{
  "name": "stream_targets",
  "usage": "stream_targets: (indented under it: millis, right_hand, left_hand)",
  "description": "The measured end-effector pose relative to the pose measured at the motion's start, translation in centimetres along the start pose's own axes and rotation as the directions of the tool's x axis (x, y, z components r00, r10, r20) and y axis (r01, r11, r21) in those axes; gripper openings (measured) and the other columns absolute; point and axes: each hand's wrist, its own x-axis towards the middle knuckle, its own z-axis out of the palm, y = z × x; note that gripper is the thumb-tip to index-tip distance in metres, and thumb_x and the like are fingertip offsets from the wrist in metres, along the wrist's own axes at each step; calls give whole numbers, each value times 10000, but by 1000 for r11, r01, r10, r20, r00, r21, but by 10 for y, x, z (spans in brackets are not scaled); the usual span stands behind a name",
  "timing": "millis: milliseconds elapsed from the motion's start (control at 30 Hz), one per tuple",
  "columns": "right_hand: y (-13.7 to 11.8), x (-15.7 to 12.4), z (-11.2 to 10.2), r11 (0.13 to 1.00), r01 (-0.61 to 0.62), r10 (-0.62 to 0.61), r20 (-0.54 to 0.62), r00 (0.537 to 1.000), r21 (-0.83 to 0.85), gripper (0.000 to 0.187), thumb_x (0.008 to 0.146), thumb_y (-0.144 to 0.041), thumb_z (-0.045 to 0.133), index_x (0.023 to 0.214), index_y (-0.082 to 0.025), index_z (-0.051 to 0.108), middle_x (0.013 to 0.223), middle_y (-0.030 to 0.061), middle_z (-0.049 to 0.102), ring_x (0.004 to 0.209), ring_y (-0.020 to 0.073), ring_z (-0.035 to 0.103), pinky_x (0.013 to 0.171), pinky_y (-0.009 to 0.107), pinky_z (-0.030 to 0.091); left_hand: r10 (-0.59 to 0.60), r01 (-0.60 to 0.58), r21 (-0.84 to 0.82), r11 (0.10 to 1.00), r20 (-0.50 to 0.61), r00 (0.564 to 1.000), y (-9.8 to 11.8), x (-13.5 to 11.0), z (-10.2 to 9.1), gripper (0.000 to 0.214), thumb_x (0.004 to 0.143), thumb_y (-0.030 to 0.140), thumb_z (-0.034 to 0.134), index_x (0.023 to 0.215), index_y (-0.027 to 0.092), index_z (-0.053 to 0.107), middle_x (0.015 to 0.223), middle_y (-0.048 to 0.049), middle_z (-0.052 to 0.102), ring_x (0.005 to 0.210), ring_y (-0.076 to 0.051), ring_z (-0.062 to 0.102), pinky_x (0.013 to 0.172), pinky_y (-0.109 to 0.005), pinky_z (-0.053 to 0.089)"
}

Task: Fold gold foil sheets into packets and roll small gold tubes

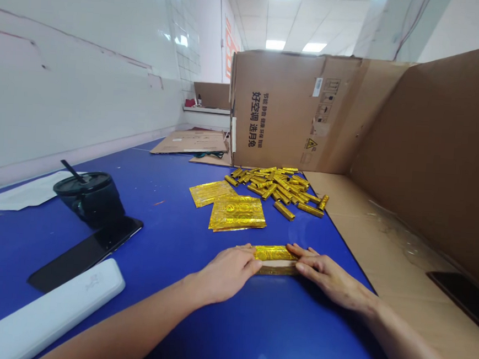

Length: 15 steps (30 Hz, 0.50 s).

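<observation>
A sheet of gold foil paper (pixel 277 254), partly folded or rolled lengthwise, lies on the blue table near its front. Its pale inner side shows as a strip along the middle. My left hand (pixel 228 272) grips the left end, thumb at the near edge and fingers at the far edge. On the right end, my right hand (pixel 323 274) holds it the same way. Just beyond, a stack of flat gold foil sheets (pixel 239 212) lies beside another flat gold sheet (pixel 209 192). Farther back is a pile of rolled gold foil pieces (pixel 280 185).
At left stand a dark lidded cup (pixel 91 195) with a straw, a black phone (pixel 88 250) and a long white case (pixel 46 313). A large cardboard box (pixel 294 112) walls the back and right. Flattened cardboard (pixel 190 141) lies at the far left.
</observation>
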Motion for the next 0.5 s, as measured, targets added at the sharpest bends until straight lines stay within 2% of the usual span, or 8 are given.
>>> stream_targets:
  millis: [167, 300, 400, 500]
  right_hand:
    - [6, 6, 10, 999, -29, 32, -140, 990, 18, 333, 814, -440, 398, 653, -199, 564, 1069, 81, 596, 1162, 223, 384, 971, 400, 244]
    - [9, 10, 16, 999, -37, 42, -251, 967, 26, 299, 785, -424, 449, 597, -200, 509, 972, 78, 620, 1061, 226, 474, 886, 349, 354]
    - [8, 10, 18, 1000, -28, 27, -272, 962, 1, 301, 821, -395, 382, 637, -196, 511, 1018, 85, 594, 1003, 212, 508, 864, 334, 368]
    - [8, 10, 17, 999, -17, 9, -248, 969, -34, 288, 828, -369, 371, 640, -199, 508, 962, 84, 608, 1005, 207, 503, 879, 334, 350]
  left_hand:
    - [-27, 29, 21, 999, -103, 994, -1, 5, 11, 304, 852, 221, 329, 851, 146, 623, 1063, -59, 593, 1057, -167, 490, 945, -290, 316]
    - [-57, 62, 28, 998, -152, 987, -1, 4, 18, 232, 809, 185, 389, 881, 158, 608, 1076, -58, 583, 1054, -180, 490, 928, -304, 332]
    - [-74, 80, 23, 997, -174, 982, 1, 3, 18, 202, 800, 228, 423, 882, 163, 595, 1040, -63, 597, 1028, -194, 508, 886, -309, 371]
    - [-70, 73, 9, 997, -171, 983, 3, 3, 16, 274, 848, 266, 348, 821, 162, 600, 972, -64, 622, 1004, -189, 526, 858, -305, 391]
